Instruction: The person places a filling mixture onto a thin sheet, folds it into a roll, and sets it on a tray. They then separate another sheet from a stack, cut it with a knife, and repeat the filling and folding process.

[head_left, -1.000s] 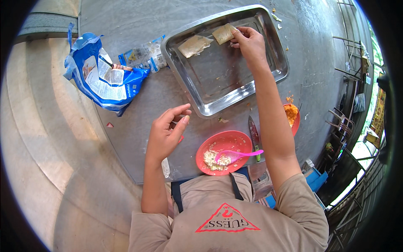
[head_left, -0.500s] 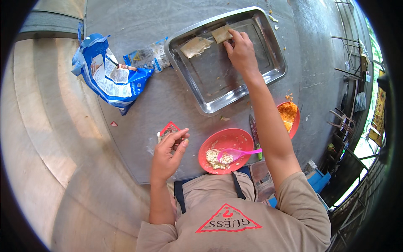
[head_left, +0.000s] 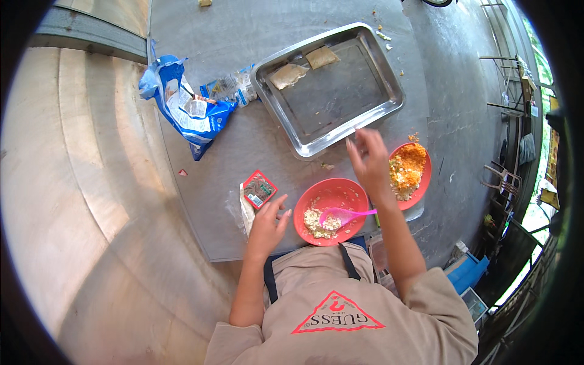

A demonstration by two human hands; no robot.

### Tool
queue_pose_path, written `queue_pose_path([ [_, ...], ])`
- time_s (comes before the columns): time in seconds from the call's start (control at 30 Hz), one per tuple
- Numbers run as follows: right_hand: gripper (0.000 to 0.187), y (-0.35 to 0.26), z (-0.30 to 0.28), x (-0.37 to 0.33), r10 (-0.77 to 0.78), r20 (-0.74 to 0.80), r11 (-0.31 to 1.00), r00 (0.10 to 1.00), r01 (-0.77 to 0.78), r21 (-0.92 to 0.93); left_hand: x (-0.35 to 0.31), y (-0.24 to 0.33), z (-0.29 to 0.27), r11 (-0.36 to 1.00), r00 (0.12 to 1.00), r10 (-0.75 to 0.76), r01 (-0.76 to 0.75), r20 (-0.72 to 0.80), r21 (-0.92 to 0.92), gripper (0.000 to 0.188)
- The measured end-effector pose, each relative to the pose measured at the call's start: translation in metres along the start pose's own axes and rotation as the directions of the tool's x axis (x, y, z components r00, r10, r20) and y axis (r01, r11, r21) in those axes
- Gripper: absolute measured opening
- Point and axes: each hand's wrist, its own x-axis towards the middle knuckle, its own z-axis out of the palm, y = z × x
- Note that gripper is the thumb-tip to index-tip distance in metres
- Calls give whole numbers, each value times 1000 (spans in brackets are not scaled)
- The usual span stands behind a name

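My left hand [head_left: 267,226] is open, fingers loosely spread, beside a small red-edged packet [head_left: 260,189] and a pale flat strip [head_left: 246,210] that looks like a stack of wrappers. Over the table, between the metal tray [head_left: 340,94] and the bowls, my right hand [head_left: 372,161] is open and holds nothing, its fingers slightly blurred. Two folded pastry pieces, one whitish [head_left: 288,76] and one tan [head_left: 322,57], lie near the tray's far left side. Closest to me, a red bowl [head_left: 344,190] contains crumbly pale filling and a pink spoon [head_left: 342,215].
Another red bowl [head_left: 421,188] with orange shreds and pale bits stands to the right. Between the bowls shows a green handle [head_left: 377,220], mostly hidden. A blue-and-white bag [head_left: 191,115] and a crumpled clear wrapper [head_left: 234,88] lie left of the tray. Scraps dot the grey table.
My right hand has let go of the tan pastry piece in the tray and drawn back toward the bowls. My left hand has moved off the red-edged packet, which now shows fully.
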Motion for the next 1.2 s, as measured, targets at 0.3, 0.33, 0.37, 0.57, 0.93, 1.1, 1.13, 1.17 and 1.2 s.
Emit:
queue_pose_path([
  [0.3, 28, 6, -64, -186, 206, 24, 976, 978, -204, -79, 118, 58, 9, 911, 839, 410, -357, -358, 206, 32],
  [0.33, 28, 11, -71, -200, 248, 19, 965, 968, -246, -89, 144, 69, 11, 898, 819, 424, -326, -386, 295, 34],
  [0.37, 27, 16, -77, -212, 245, -28, 963, 969, -246, -105, 166, 78, 12, 872, 783, 459, -307, -420, 381, 36],
  [0.57, 23, 46, -113, -293, 498, -241, 821, 833, -542, -177, 235, 86, 23, 786, 796, 388, -23, -464, 618, 19],
  [0.93, 22, 82, -111, -362, 561, -357, 755, 747, -638, -148, 266, 62, 22, 701, 801, 477, -100, -361, 706, 12],
  [1.1, 23, 80, -108, -356, 635, -337, 716, 695, -694, -81, 275, 60, 18, 680, 791, 531, -184, -304, 710, 13],
  [1.13, 23, 79, -109, -353, 666, -335, 686, 667, -723, -76, 277, 60, 18, 681, 795, 525, -176, -306, 711, 13],
  [1.17, 22, 77, -111, -352, 625, -341, 722, 702, -686, -90, 279, 60, 18, 680, 790, 528, -175, -310, 712, 13],
  [1.2, 22, 74, -113, -351, 625, -339, 716, 703, -689, -108, 279, 60, 17, 679, 803, 515, -168, -300, 715, 15],
])
